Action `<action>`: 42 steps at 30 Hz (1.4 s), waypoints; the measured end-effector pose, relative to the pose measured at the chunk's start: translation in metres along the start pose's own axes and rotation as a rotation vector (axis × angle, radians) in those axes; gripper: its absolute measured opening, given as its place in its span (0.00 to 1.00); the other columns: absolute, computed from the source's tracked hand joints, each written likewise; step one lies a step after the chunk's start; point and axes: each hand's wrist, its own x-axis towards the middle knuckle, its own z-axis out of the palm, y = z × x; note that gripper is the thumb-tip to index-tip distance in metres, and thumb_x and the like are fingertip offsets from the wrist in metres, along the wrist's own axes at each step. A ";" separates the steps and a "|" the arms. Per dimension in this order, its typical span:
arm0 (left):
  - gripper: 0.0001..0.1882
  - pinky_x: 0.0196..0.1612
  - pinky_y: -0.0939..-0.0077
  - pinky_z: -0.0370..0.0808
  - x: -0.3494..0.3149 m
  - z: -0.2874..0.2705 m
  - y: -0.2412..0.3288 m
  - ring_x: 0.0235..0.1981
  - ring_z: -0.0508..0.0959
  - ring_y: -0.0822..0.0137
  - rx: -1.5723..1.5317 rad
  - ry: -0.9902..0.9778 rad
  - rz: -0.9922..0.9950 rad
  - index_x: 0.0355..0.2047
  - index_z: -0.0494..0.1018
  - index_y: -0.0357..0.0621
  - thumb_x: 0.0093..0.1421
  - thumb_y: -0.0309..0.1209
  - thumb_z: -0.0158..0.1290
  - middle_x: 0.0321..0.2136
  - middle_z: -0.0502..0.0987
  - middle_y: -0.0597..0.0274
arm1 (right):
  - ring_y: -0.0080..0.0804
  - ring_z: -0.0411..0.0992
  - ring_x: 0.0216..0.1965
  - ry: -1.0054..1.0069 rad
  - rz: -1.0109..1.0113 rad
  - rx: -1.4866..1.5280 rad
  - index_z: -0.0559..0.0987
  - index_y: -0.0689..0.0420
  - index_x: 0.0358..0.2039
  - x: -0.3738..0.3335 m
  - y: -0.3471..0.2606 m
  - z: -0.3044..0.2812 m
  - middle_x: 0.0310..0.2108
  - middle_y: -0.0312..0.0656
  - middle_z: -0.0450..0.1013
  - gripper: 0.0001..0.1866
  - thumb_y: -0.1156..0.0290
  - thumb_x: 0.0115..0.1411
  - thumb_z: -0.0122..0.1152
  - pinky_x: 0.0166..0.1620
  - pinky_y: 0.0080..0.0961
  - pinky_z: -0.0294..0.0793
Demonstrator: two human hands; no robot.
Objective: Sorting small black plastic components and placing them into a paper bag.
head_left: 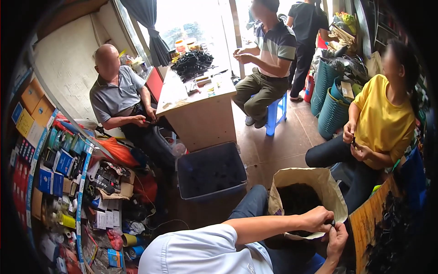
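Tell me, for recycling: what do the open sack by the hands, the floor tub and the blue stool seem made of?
Sack: probably matte tan paper, given its creased, stiff rim; woven plastic is possible.
Tub: likely plastic, fairly smooth, from its thin, moulded-looking rim.
Blue stool: probably smooth plastic, from its uniform colour and slight sheen.

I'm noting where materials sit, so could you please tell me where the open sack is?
In the head view, the sack is right of centre in the lower half, by the left hand and right hand, with the bin to its left.
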 end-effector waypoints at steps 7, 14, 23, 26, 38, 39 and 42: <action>0.15 0.27 0.61 0.72 0.005 0.007 -0.008 0.23 0.76 0.45 -0.069 0.003 -0.038 0.24 0.70 0.31 0.44 0.33 0.58 0.20 0.73 0.40 | 0.15 0.64 0.18 -0.018 0.049 -0.066 0.71 0.62 0.35 0.000 -0.006 -0.005 0.24 0.35 0.69 0.05 0.74 0.62 0.52 0.22 0.13 0.62; 0.15 0.15 0.81 0.67 0.008 -0.016 -0.048 0.19 0.77 0.72 -1.074 0.046 -0.434 0.44 0.72 0.39 0.57 0.31 0.49 0.26 0.77 0.59 | 0.36 0.73 0.38 0.792 -0.250 -0.770 0.73 0.66 0.45 -0.002 0.033 -0.115 0.39 0.48 0.73 0.16 0.68 0.62 0.57 0.42 0.29 0.72; 0.06 0.22 0.77 0.73 0.001 -0.019 -0.066 0.23 0.78 0.69 -1.248 0.193 -0.680 0.35 0.72 0.46 0.60 0.33 0.51 0.24 0.76 0.62 | 0.53 0.66 0.51 0.852 0.200 -1.258 0.70 0.58 0.54 -0.030 0.090 -0.208 0.48 0.58 0.67 0.26 0.54 0.61 0.56 0.53 0.38 0.66; 0.06 0.23 0.75 0.75 0.004 -0.018 -0.063 0.23 0.78 0.67 -1.248 0.185 -0.713 0.35 0.72 0.45 0.59 0.33 0.52 0.25 0.76 0.61 | 0.52 0.68 0.48 0.894 0.152 -1.193 0.73 0.62 0.48 -0.037 0.076 -0.201 0.45 0.56 0.69 0.21 0.60 0.60 0.60 0.51 0.39 0.67; 0.06 0.43 0.62 0.78 0.014 -0.025 -0.071 0.36 0.78 0.59 -1.383 0.150 -0.628 0.33 0.71 0.37 0.54 0.18 0.50 0.32 0.76 0.56 | 0.22 0.66 0.25 0.818 -0.086 -0.701 0.74 0.62 0.42 -0.031 0.043 -0.149 0.27 0.37 0.70 0.11 0.79 0.57 0.58 0.30 0.21 0.68; 0.05 0.42 0.63 0.78 0.018 -0.019 -0.073 0.34 0.78 0.60 -1.368 0.096 -0.635 0.32 0.71 0.38 0.53 0.18 0.50 0.32 0.75 0.56 | 0.22 0.66 0.25 0.830 -0.077 -0.705 0.74 0.62 0.42 -0.038 0.044 -0.152 0.27 0.37 0.70 0.11 0.79 0.57 0.58 0.30 0.21 0.68; 0.02 0.36 0.66 0.77 0.018 -0.015 -0.071 0.30 0.77 0.64 -1.316 0.080 -0.580 0.28 0.72 0.38 0.52 0.19 0.52 0.30 0.76 0.56 | 0.19 0.65 0.25 0.822 -0.092 -0.614 0.74 0.62 0.40 -0.039 0.034 -0.144 0.27 0.35 0.69 0.09 0.81 0.58 0.55 0.30 0.19 0.67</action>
